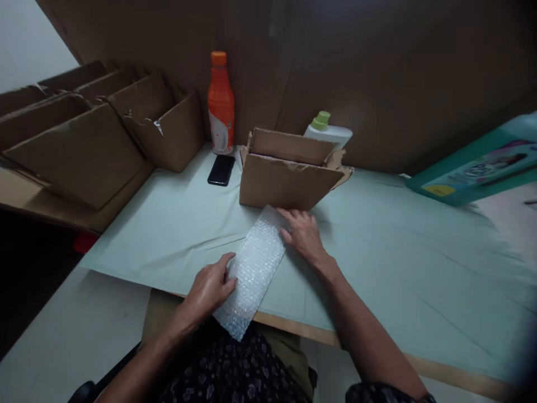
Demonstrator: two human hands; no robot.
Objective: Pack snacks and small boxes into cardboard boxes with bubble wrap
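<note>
Both hands lie flat and spread on a strip of bubble wrap (251, 271), pinching nothing: the left hand (208, 291) at its near edge, the right hand (302, 232) at the far end, just before an open cardboard box (289, 176). The wrap looks light, limp and springy (probably slippery too), best taken by its edges.

A pale green sheet (398, 268) covers a table. At the far middle sits a small open cardboard box (289, 179). Just behind its right side stands a white bottle with a green cap (328, 130). To the far left of the box stands an orange bottle (220, 106), with a black phone (221, 169) lying flat in front of it. Further left, several open cardboard boxes (84, 134) are stacked together. At the far right edge lies a teal package (478, 170), tilted.
</note>
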